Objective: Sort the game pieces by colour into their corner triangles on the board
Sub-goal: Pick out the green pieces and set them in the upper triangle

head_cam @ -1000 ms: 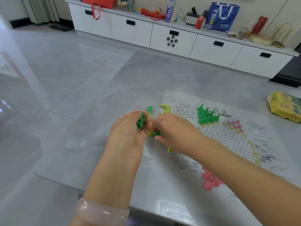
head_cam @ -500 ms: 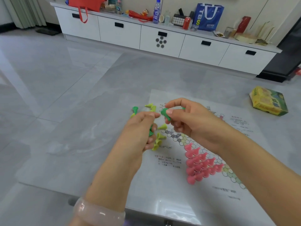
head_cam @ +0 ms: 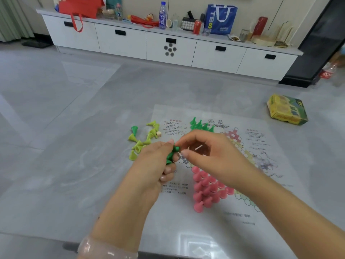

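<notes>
I see a grey table (head_cam: 78, 184) with the paper game board (head_cam: 261, 184) lying flat on its right half. On the board, pink pieces (head_cam: 206, 187) fill the near corner triangle, and dark green pieces (head_cam: 200, 125) stand in the far one. Off the board's left edge lies a loose scatter of light green pieces (head_cam: 141, 142), with 1 dark green piece (head_cam: 134, 129) among them. My left hand (head_cam: 156, 169) is curled around a bunch of dark green held pieces (head_cam: 172, 154). My right hand (head_cam: 211, 157) pinches the top of that bunch with thumb and forefinger.
</notes>
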Available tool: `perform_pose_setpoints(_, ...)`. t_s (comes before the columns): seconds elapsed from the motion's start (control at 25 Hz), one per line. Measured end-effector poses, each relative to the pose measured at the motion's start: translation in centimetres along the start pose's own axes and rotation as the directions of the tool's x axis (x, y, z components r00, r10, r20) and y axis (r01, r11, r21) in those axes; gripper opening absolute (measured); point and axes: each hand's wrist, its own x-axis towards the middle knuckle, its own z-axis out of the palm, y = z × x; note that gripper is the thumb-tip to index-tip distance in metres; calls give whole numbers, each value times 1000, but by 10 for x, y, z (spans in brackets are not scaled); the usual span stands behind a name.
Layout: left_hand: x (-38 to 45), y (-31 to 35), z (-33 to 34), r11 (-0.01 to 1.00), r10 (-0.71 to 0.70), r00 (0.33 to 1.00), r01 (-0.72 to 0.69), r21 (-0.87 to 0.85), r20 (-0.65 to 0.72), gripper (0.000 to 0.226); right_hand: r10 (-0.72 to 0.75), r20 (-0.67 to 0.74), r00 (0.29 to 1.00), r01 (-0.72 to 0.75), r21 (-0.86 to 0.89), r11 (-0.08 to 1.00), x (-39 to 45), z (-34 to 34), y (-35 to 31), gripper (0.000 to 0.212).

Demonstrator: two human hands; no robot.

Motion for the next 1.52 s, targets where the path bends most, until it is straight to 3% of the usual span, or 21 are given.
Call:
perform_pose_setpoints(0.16,5,-5,12,997,-62,998,63,-35,8,22,-204,-93,975,175,-252,952,2,0,15,11)
perform_pose_setpoints(0.24,6,-6,17,996,-78,997,78,-42,6,24,-235,-129,963,197,-252,947,1,-5,22,8)
perform_pose_setpoints(0.32,8,-5,20,991,-102,994,99,-92,-34,25,-103,-238,966,66,-159,985,2,-19,32,10)
perform_pose_setpoints(0.4,8,-3,21,980,-128,990,118,-159,-55,17,98,-398,912,-129,-53,990,7,-39,52,11)
perform_pose_setpoints(0.52,9,-3,20,983,-107,992,97,-156,-59,15,223,-517,826,-325,-114,939,14,-59,86,7)
perform_pose_setpoints(0.68,15,-6,22,991,-50,992,35,-132,-113,15,209,-486,849,-374,-271,887,26,-61,104,10)
perform_pose_setpoints(0.88,18,-3,18,971,-35,993,8,-241,-111,17,177,-439,881,-361,-381,851,36,-51,110,13)
perform_pose_setpoints(1.4,16,-2,13,966,-57,991,24,-257,-124,13,189,-399,897,-362,-419,833,37,-50,112,17)
perform_pose_setpoints(1.52,14,-2,15,976,-38,993,12,-218,-114,13,135,-462,877,-334,-382,862,32,-52,97,18)
